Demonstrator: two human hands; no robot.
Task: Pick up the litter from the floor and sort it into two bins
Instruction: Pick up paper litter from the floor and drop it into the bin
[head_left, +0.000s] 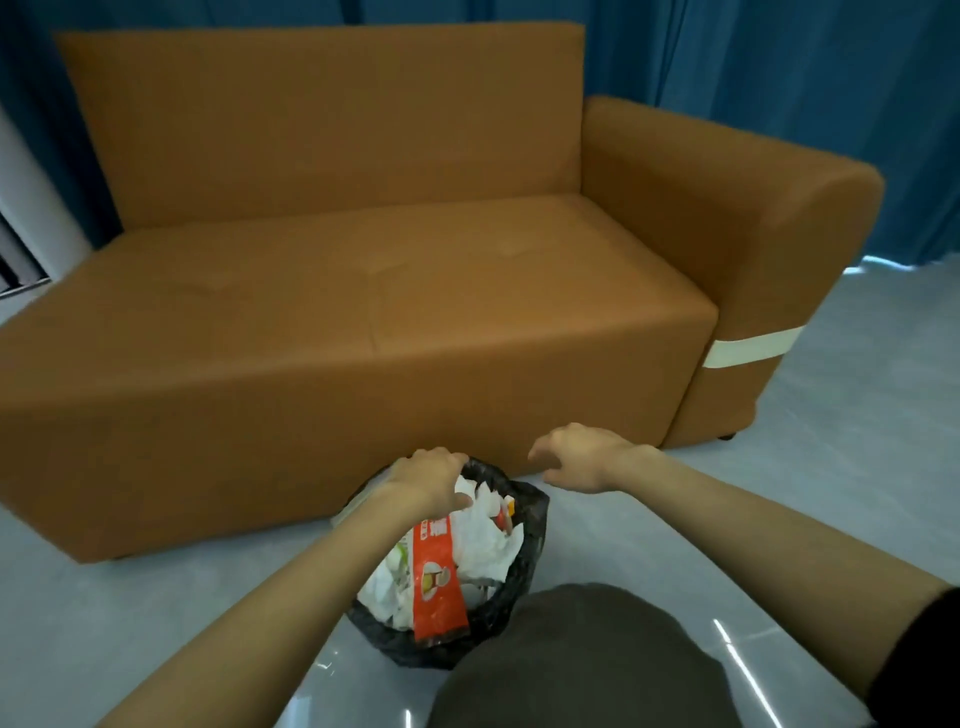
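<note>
A bin lined with a black bag stands on the floor right in front of the sofa. It is heaped with crumpled white paper and a red-orange printed wrapper. My left hand is over the bin's far rim, fingers curled and thumb across a wad of white paper that it pinches. My right hand hovers just right of the bin, above the floor, with loosely curled fingers that hold nothing.
An orange-brown sofa fills the view behind the bin, with a white tape band on its right arm. Grey glossy floor lies to the right and left. Dark fabric bulges at the bottom. Blue curtains hang behind.
</note>
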